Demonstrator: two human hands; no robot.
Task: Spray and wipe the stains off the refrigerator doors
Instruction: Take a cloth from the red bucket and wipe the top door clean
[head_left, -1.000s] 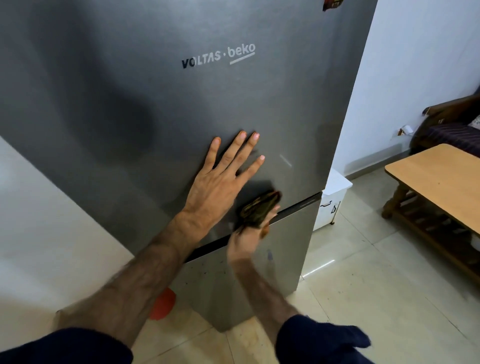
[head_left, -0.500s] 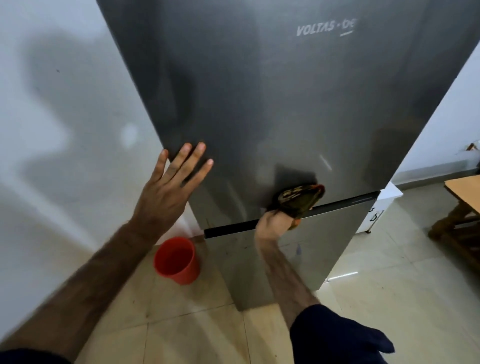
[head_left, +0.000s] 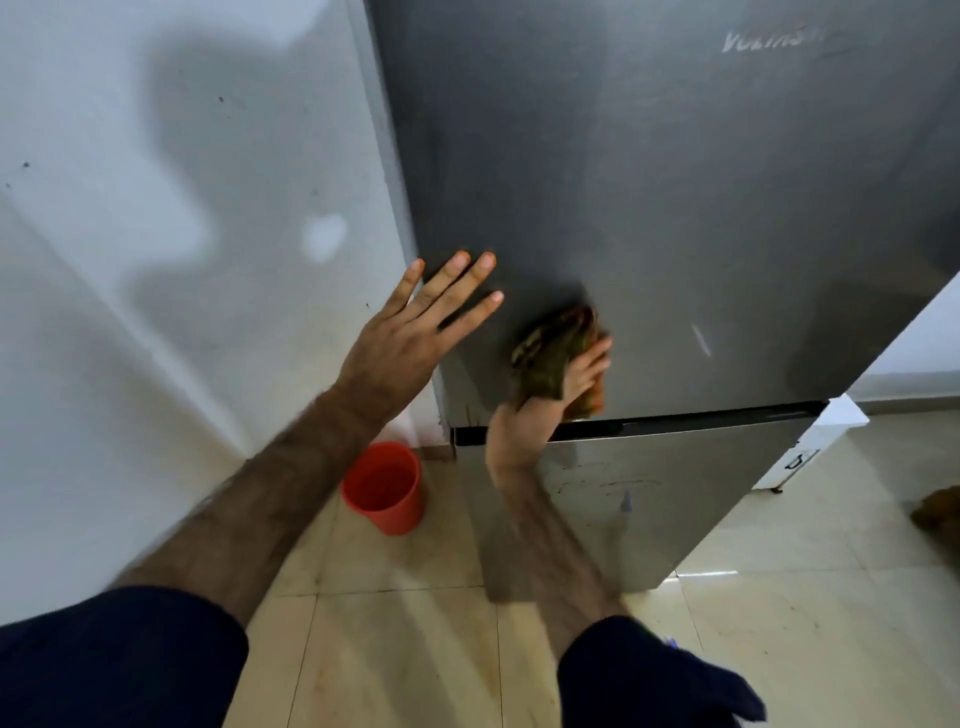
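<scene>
A grey steel refrigerator fills the upper right; its upper door (head_left: 675, 208) meets the lower door (head_left: 649, 499) at a dark gap. Faint scribble marks and a small drip show on the lower door. My right hand (head_left: 545, 410) grips a crumpled brown-green cloth (head_left: 556, 353) and holds it against the bottom left of the upper door, just above the gap. My left hand (head_left: 415, 327) lies flat with fingers spread over the upper door's left edge. No spray bottle is in view.
A red bucket (head_left: 384, 488) stands on the tiled floor beside the fridge's left side, against the pale wall (head_left: 156, 260). A white low unit (head_left: 810, 447) sits at the fridge's right. A brown object (head_left: 937, 512) shows at the right frame edge.
The view has swung left. My right hand has moved the cloth up and leftward along the upper door's bottom. My left hand has slid from the door's middle to its left edge.
</scene>
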